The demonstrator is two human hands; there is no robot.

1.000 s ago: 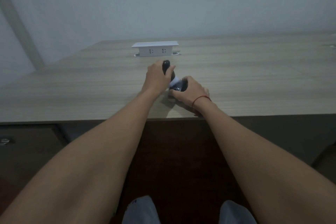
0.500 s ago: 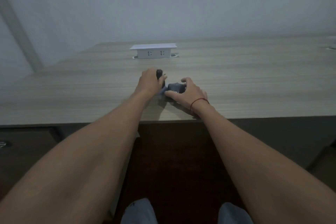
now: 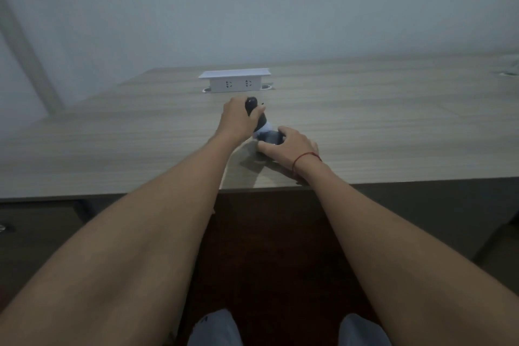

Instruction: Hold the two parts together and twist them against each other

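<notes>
Dark handle (image 3: pixel 252 105) stands tilted over dark base piece (image 3: pixel 271 137), pale joint (image 3: pixel 263 128) between them; what device is, cannot tell. It sits near counter (image 3: pixel 393 126) front edge. Your left hand (image 3: pixel 238 121) wraps handle, fingers curled round it. Your right hand (image 3: pixel 289 146) grips base, pinning it to counter. Step in hand, by look: working handle against held base. Next move calls for firm hold on base, steady pull or twist at joint. White socket box (image 3: pixel 234 81) well behind.
</notes>
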